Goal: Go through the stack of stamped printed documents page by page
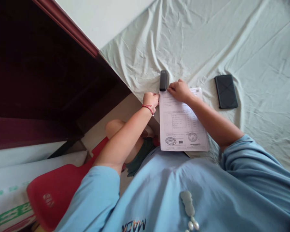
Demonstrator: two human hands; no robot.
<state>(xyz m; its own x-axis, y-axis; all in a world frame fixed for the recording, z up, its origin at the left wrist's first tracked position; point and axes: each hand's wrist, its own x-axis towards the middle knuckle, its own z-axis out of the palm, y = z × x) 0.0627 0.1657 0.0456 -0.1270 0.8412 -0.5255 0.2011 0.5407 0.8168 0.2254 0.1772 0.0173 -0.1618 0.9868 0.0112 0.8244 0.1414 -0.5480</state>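
At the top of the paper [183, 129], left hand [151, 100] and right hand [180, 91] pinch its edges, cloth [195, 42] beyond.

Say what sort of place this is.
Probably a bedroom or other room at home: a wrinkled pale green cloth like a bedsheet, a dark red glossy wooden furniture panel, and a red plastic chair.

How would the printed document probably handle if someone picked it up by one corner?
The printed document would probably sag or flop, since it looks like thin, flat paper. It is likely light, so a nudge might slide it, though wrinkles in the cloth could snag an edge.
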